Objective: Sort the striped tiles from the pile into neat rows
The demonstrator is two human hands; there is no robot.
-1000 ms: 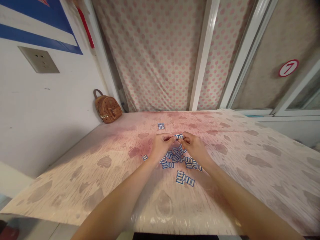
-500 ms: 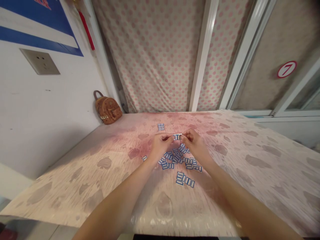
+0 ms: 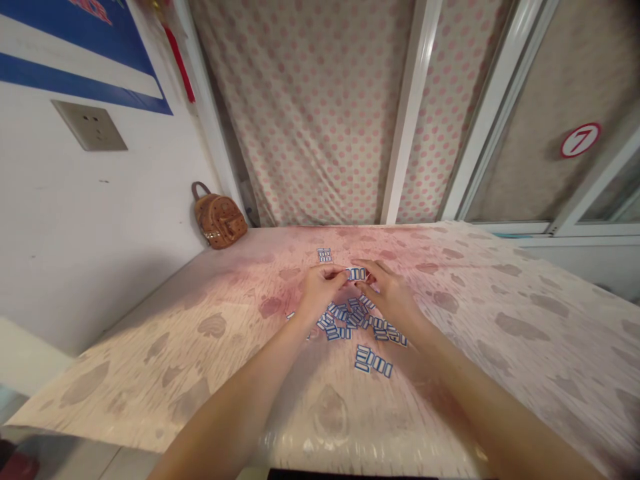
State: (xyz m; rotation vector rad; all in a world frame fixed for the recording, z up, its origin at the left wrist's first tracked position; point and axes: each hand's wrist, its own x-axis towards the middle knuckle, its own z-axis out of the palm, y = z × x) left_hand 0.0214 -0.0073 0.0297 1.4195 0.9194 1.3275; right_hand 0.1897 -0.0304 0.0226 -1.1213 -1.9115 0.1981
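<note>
Above the tabletop, my left hand [image 3: 319,287] pinches the left end of a small white card strip [image 3: 355,274] printed with blue-framed rectangles. My right hand [image 3: 387,287] is at the strip's right end, thumb below and forefinger above it, spread apart; whether a fingertip touches its edge cannot be told. Under and in front of both hands lies a loose pile of similar blue-and-white pieces [image 3: 354,319]. A smaller cluster of them [image 3: 374,361] sits closer to me. Just beyond my left hand, several pieces form a neat block [image 3: 324,255].
A table [image 3: 225,393] with a patterned cloth spreads beneath everything. At its far left corner stands a small brown backpack [image 3: 221,221] near the wall. A dotted curtain [image 3: 320,120] hangs behind the far edge, with a white-framed sliding window or door [image 3: 500,120] to the right.
My right thumb and forefinger have spread from a pinch on the strip's right end, and more of its printed face shows. My left hand keeps its pinch. The view has shifted slightly.
</note>
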